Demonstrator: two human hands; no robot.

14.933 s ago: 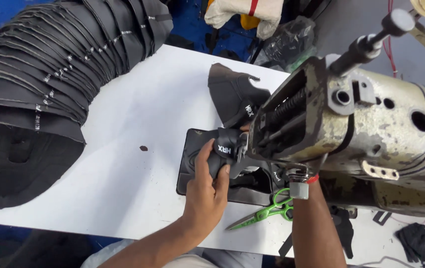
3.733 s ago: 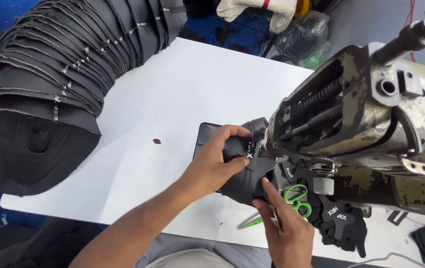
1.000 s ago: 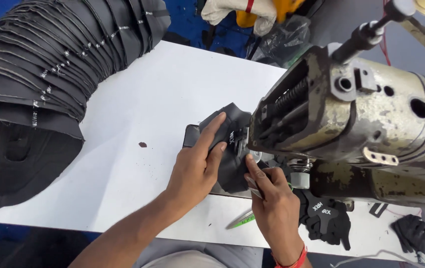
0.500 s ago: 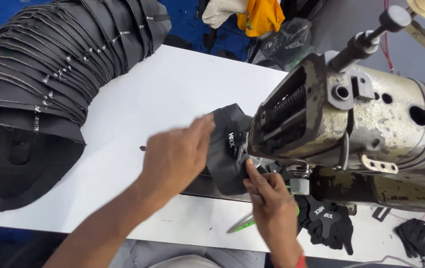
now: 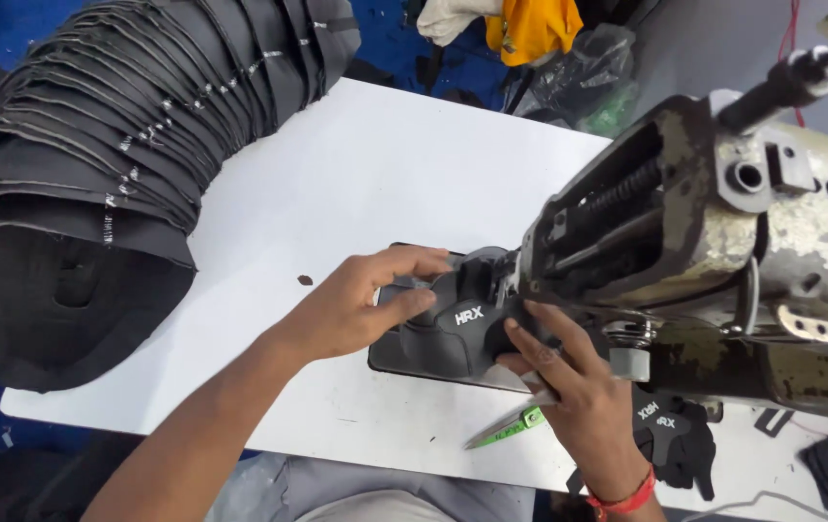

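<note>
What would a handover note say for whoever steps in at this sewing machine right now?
Left hand: flat on the black fabric piece, pressing it to the white table.
Right hand: fingers on the piece's near edge, beside the sewing machine head.
The piece sits under the head; the needle area is hidden, so the stitching done cannot be judged.
Green-handled scissors lie by the right hand. Stacked black pieces sit far left, more black pieces under the machine at right.

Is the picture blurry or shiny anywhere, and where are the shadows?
Head view: sharp and evenly lit; the left hand and right hand show no blur; soft shadows lie on the white table beneath them; no strong glare on the sewing machine.
</note>
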